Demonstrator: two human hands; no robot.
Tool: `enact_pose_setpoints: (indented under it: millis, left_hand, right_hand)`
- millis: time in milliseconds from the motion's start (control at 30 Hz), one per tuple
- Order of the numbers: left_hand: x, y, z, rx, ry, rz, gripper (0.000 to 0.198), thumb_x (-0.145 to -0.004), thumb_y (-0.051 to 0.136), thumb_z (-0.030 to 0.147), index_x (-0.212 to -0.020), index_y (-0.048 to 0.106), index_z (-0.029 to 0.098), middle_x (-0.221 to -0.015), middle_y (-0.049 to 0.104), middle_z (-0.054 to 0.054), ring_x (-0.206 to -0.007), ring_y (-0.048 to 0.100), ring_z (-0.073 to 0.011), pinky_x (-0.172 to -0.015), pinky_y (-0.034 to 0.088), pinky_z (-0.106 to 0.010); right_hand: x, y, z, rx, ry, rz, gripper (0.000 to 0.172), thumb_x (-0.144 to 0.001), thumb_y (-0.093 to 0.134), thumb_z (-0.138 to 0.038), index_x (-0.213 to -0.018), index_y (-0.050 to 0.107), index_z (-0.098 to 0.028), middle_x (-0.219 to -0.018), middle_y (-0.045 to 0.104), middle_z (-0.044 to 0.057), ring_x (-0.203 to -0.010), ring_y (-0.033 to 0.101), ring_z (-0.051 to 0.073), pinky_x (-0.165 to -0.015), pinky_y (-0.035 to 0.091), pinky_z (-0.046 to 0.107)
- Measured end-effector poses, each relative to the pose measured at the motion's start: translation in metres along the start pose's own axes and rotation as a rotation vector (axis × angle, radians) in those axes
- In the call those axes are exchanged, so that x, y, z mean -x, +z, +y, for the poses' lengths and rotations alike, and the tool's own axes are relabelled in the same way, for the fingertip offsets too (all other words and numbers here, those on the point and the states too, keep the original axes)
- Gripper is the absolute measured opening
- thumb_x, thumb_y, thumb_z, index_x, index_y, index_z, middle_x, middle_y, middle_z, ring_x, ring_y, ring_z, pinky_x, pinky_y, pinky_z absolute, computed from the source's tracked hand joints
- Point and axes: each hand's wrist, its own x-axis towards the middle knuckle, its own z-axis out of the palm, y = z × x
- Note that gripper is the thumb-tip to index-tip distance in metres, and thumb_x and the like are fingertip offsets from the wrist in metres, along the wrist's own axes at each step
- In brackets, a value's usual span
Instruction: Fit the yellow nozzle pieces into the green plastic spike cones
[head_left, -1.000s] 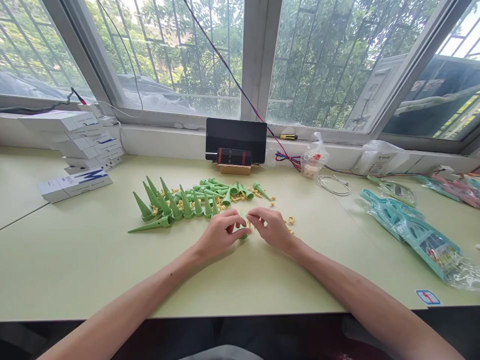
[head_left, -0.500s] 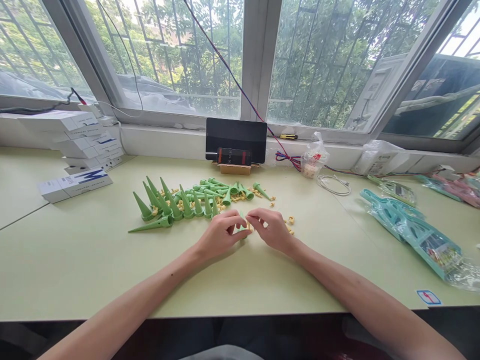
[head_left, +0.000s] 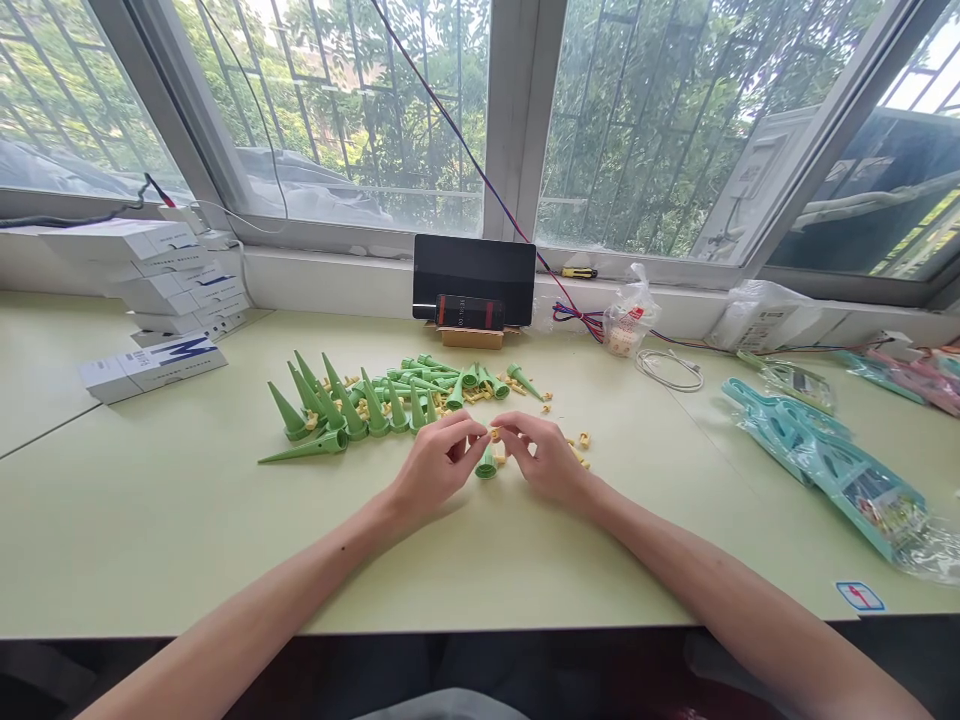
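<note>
Below and between your fingertips, the green cone (head_left: 486, 463) has its wide, open end turned towards you, and its long axis runs away from you, its narrower part leading up behind your fingers. Just above that cone, the small yellow piece (head_left: 495, 434) sits right at your fingertips; which way its long axis runs is too small to tell. The cone looks smooth, evenly green, with a rim around a darker mouth; the yellow piece is pale and knobbly. Your right hand (head_left: 546, 455) pinches that piece between thumb and forefinger. Your left hand (head_left: 441, 458) has its thumb and forefinger drawn together at the piece's left side, but whether they grip it or only touch it you cannot tell from here. Your fingers cover part of the yellow piece and the cone's tip, and a bit of loose yellow, partly hidden, lies beside the cone, under your right fingertips. Left of your left fingers, a row of green cones (head_left: 374, 408) stands tips up; right of your right fingers, loose yellow pieces (head_left: 584, 440) lie on the table (head_left: 570, 560). Your forearms are cut off at the lower edge.
</note>
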Motion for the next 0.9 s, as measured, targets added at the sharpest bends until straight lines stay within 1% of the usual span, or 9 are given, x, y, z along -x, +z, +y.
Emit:
enact_pose_setpoints:
  millis: [100, 267, 567, 733, 900]
  left_hand:
    - [-0.0015, -0.0004, 0.0015, 0.003, -0.003, 0.024, 0.014, -0.092, 0.057, 0.02, -0.081, 0.065, 0.017, -0.07, 0.053, 0.002, -0.055, 0.042, -0.0072, -0.052, 0.036, -0.021]
    - [-0.0014, -0.0008, 0.0026, 0.005, -0.002, 0.025, 0.015, -0.092, 0.057, 0.02, -0.081, 0.067, 0.017, -0.071, 0.055, 0.001, -0.056, 0.043, -0.0075, -0.053, 0.037, -0.021]
    - [-0.0018, -0.0031, 0.0023, -0.006, -0.009, 0.043, 0.016, -0.093, 0.056, 0.023, -0.081, 0.065, 0.018, -0.069, 0.052, 0.002, -0.054, 0.041, -0.0075, -0.051, 0.036, -0.021]
    - [-0.0016, -0.003, 0.0002, 0.004, -0.027, 0.042, 0.012, -0.093, 0.057, 0.025, -0.087, 0.066, 0.019, -0.076, 0.056, 0.001, -0.054, 0.042, -0.0066, -0.052, 0.038, -0.021]
    - [-0.0014, -0.0025, 0.0006, 0.001, -0.038, 0.038, 0.014, -0.094, 0.055, 0.026, -0.087, 0.065, 0.019, -0.077, 0.056, 0.001, -0.053, 0.043, -0.0067, -0.052, 0.038, -0.021]
  right_hand:
    - [-0.0001, -0.0006, -0.0009, 0.009, -0.011, -0.02, 0.017, -0.097, 0.048, -0.024, -0.107, 0.062, -0.02, -0.094, 0.069, 0.006, -0.075, 0.064, 0.014, -0.06, 0.051, 0.025]
    - [-0.0007, -0.0006, -0.0019, 0.008, -0.002, -0.039, 0.014, -0.095, 0.053, -0.025, -0.104, 0.064, -0.02, -0.095, 0.07, 0.005, -0.075, 0.065, 0.015, -0.058, 0.052, 0.025]
    - [-0.001, 0.0009, 0.0007, 0.025, 0.016, -0.013, 0.013, -0.095, 0.054, -0.024, -0.099, 0.065, -0.02, -0.091, 0.07, 0.005, -0.076, 0.064, 0.015, -0.059, 0.051, 0.025]
    - [-0.0006, 0.0007, 0.0022, 0.032, 0.012, -0.009, 0.013, -0.095, 0.054, -0.025, -0.1, 0.065, -0.019, -0.091, 0.07, 0.005, -0.077, 0.065, 0.015, -0.059, 0.051, 0.025]
    - [-0.0007, 0.0002, 0.0014, 0.031, 0.016, -0.013, 0.014, -0.096, 0.054, -0.027, -0.101, 0.065, -0.02, -0.094, 0.07, 0.005, -0.077, 0.065, 0.015, -0.06, 0.052, 0.025]
